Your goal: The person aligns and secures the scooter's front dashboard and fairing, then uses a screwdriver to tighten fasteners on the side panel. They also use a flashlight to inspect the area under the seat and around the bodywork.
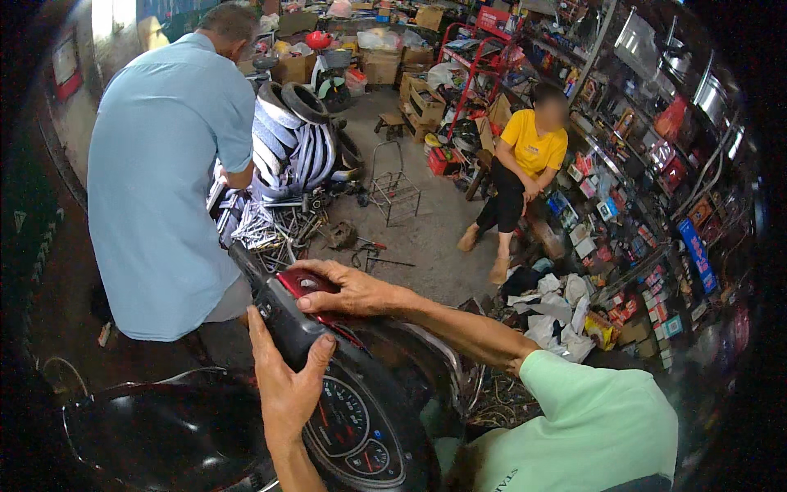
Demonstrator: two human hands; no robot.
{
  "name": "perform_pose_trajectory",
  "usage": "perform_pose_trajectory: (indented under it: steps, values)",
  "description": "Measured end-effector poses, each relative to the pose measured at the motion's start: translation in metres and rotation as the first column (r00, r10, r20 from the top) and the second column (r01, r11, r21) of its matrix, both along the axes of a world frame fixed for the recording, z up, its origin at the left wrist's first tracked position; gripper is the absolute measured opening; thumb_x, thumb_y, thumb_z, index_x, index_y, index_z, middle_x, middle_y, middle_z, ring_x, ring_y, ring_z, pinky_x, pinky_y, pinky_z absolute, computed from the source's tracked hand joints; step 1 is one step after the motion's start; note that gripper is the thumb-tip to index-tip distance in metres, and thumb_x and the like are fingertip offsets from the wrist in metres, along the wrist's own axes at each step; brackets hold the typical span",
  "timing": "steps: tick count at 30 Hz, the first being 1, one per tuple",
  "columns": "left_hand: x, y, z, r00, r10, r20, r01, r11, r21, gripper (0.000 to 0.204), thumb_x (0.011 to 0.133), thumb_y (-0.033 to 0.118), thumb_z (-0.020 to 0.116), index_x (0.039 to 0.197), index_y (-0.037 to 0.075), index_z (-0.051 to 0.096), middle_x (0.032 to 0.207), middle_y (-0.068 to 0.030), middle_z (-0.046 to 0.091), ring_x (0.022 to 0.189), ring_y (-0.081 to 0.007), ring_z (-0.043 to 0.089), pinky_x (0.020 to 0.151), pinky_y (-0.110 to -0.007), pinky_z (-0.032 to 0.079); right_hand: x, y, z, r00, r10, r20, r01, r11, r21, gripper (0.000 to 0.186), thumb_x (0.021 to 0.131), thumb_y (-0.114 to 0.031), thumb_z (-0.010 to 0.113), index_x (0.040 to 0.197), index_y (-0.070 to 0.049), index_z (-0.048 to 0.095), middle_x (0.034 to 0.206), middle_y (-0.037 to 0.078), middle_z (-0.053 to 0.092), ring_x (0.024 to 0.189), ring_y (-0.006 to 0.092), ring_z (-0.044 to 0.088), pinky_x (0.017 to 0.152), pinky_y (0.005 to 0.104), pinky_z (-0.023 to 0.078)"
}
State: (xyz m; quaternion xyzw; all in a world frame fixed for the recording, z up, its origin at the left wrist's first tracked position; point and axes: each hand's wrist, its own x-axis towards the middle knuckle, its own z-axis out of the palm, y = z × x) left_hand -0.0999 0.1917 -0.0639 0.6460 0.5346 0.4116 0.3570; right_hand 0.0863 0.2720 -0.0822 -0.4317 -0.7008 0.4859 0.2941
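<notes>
A scooter's handlebar cover (295, 332), black with small switches, sits above a dark dashboard with a round speedometer (338, 416). My left hand (287, 377) grips the cover from its near left side, thumb across the top and fingers along the edge. Over the glossy red panel (305, 283) at the cover's far side, my right hand (352, 291) is closed, its thumb pressing near the seam and its other fingers partly hidden behind. A black handlebar grip (246, 264) sticks out beyond the cover. Both hands are close together on the same assembly.
A person in a light blue shirt (168, 189) stands close at left, beside stacked tires (295, 143) and metal rods (266, 225). Another person in yellow (533, 148) sits ahead near crowded shelves. A wire rack (393, 184) stands on the floor; a glossy black surface (164, 426) lies at lower left.
</notes>
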Motion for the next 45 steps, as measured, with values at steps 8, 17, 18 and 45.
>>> perform_pose_trajectory:
  steps: [8,17,18,45]
  values:
    - [0.014,0.002,0.017,0.988,0.131,0.081,-0.123,0.988,-0.096,0.080,0.075,0.026,0.071,0.133,-0.009,0.027,0.130,-0.0266,0.038,0.122,-0.0339,0.039,0.104,-0.038,0.028,-0.008,-0.013,0.004,0.978,-0.156,0.137,0.135,0.979,0.150,0.064,0.085,-0.054,0.053,0.132,-0.012,0.045,0.108,0.019,0.053,0.105,0.0305,0.049,0.092,0.0362,0.038]
    - [0.012,0.033,0.026,0.911,0.331,0.245,-0.188,0.864,-0.467,0.080,0.068,0.020,0.068,0.136,0.004,0.030,0.133,-0.0164,0.035,0.119,-0.0271,0.039,0.100,-0.035,0.030,-0.008,0.013,0.001,0.999,-0.033,0.034,0.020,0.949,0.315,0.046,0.087,-0.039,0.055,0.116,-0.004,0.059,0.107,0.016,0.057,0.106,0.0282,0.050,0.092,0.0360,0.039]
    - [0.007,0.038,0.019,0.898,0.309,0.315,-0.127,0.865,-0.485,0.075,0.068,0.017,0.067,0.136,0.007,0.035,0.128,-0.0136,0.042,0.113,-0.0250,0.044,0.096,-0.034,0.036,-0.006,0.021,-0.001,0.994,0.095,-0.046,-0.081,0.966,0.244,0.046,0.087,-0.037,0.055,0.119,-0.004,0.058,0.109,0.016,0.058,0.108,0.0274,0.050,0.093,0.0355,0.038]
    - [0.017,0.038,0.026,0.882,0.269,0.387,-0.085,0.898,-0.432,0.066,0.069,0.005,0.061,0.131,0.002,0.040,0.110,-0.0094,0.052,0.095,-0.0187,0.053,0.081,-0.029,0.044,-0.021,0.002,0.006,0.996,-0.058,-0.070,0.080,0.930,0.359,0.037,0.089,-0.027,0.050,0.116,-0.002,0.057,0.103,0.019,0.061,0.094,0.0326,0.059,0.084,0.0405,0.044]
